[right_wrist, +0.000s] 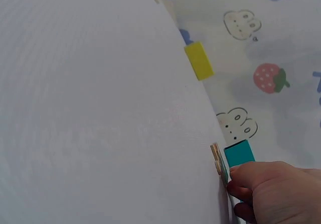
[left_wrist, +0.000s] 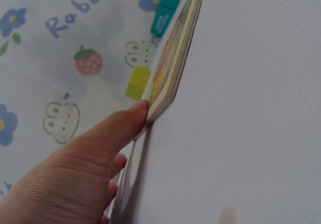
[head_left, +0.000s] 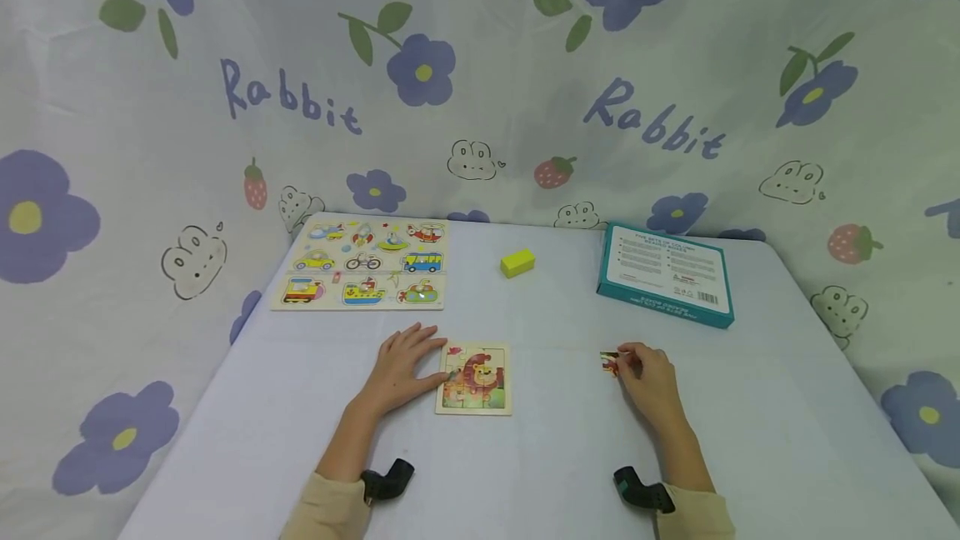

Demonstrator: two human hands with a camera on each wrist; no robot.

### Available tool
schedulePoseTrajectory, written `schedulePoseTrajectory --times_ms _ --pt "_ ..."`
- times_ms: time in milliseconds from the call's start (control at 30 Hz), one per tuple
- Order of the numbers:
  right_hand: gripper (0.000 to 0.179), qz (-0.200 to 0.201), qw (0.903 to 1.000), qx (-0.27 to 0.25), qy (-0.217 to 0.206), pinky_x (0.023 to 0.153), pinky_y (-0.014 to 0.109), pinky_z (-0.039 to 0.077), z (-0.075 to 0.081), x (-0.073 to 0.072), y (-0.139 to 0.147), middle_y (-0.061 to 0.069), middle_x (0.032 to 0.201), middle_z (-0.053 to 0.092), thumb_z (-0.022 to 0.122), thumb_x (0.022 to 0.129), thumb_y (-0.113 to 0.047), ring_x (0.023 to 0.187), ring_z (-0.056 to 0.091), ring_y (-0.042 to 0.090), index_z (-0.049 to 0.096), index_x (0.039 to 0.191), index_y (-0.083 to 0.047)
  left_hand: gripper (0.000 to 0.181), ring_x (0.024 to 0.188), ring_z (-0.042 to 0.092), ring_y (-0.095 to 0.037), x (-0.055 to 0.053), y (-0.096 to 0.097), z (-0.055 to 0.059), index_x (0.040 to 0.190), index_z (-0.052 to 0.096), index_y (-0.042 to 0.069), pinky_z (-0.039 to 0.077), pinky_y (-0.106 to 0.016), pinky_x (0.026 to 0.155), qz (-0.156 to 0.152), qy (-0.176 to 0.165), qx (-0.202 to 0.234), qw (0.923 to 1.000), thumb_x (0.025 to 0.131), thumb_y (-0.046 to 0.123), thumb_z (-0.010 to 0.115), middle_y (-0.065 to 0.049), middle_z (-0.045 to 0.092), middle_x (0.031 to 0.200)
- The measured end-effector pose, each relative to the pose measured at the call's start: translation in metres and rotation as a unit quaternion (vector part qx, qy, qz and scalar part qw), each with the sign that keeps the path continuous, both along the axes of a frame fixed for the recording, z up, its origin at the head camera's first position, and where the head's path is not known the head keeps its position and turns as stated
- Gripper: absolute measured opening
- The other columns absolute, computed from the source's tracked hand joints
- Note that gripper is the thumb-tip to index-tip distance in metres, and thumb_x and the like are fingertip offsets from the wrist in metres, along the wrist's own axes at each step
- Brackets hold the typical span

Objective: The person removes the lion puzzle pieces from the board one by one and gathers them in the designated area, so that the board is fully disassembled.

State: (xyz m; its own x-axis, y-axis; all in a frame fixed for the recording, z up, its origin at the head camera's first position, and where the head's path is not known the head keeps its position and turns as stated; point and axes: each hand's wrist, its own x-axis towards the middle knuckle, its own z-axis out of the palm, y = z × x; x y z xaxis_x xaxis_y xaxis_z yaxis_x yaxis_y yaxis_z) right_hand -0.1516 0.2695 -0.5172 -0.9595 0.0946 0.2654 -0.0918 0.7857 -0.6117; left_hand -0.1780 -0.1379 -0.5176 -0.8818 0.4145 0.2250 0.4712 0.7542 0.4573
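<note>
A small square wooden jigsaw (head_left: pixel 474 380) with a lion picture in a pale frame lies on the table in the head view. My left hand (head_left: pixel 405 369) rests at its left side, fingers spread and thumb touching the edge. The left wrist view shows that thumb (left_wrist: pixel 128 126) against a corner of the frame. Off to the right, my right hand (head_left: pixel 651 380) pinches a picture jigsaw piece (head_left: pixel 609 363) between thumb and fingers. Seen edge-on in the right wrist view, the piece (right_wrist: pixel 218 159) shows thin wooden sides; the fingers hide part of it.
Behind the left hand lies a vehicle peg puzzle board (head_left: pixel 367 263). A yellow block (head_left: pixel 517 263) sits near the table's back middle. At the back right is a flat teal and white box (head_left: pixel 666 273). A patterned cloth (head_left: pixel 480 90) hangs behind the white table (head_left: pixel 555 457).
</note>
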Motion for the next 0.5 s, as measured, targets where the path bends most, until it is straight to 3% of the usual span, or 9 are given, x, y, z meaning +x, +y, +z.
schedulePoseTrajectory --times_ms 167,500 --pt "0.016 0.01 0.9996 -0.002 0.027 0.064 0.035 0.039 -0.0004 -0.0005 -0.0004 0.007 0.078 0.062 0.062 0.083 -0.004 0.075 0.048 0.021 0.063 0.098 -0.002 0.057 0.132 0.028 -0.031 0.0002 -0.0004 0.002 0.125 0.057 0.018 0.016 -0.053 0.103 0.0 0.001 0.004 1.0 0.077 0.047 0.067 -0.007 0.044 0.137" --pt "0.016 0.004 0.9998 -0.005 0.019 0.068 0.038 0.042 -0.0024 0.0012 -0.0003 0.008 0.084 0.062 0.061 0.083 -0.003 0.08 0.05 0.022 0.064 0.099 -0.003 0.057 0.132 0.028 -0.031 0.0 0.0005 0.0007 0.124 0.057 0.018 0.016 -0.054 0.103 -0.001 0.003 0.002 1.0 0.077 0.049 0.067 -0.007 0.045 0.137"
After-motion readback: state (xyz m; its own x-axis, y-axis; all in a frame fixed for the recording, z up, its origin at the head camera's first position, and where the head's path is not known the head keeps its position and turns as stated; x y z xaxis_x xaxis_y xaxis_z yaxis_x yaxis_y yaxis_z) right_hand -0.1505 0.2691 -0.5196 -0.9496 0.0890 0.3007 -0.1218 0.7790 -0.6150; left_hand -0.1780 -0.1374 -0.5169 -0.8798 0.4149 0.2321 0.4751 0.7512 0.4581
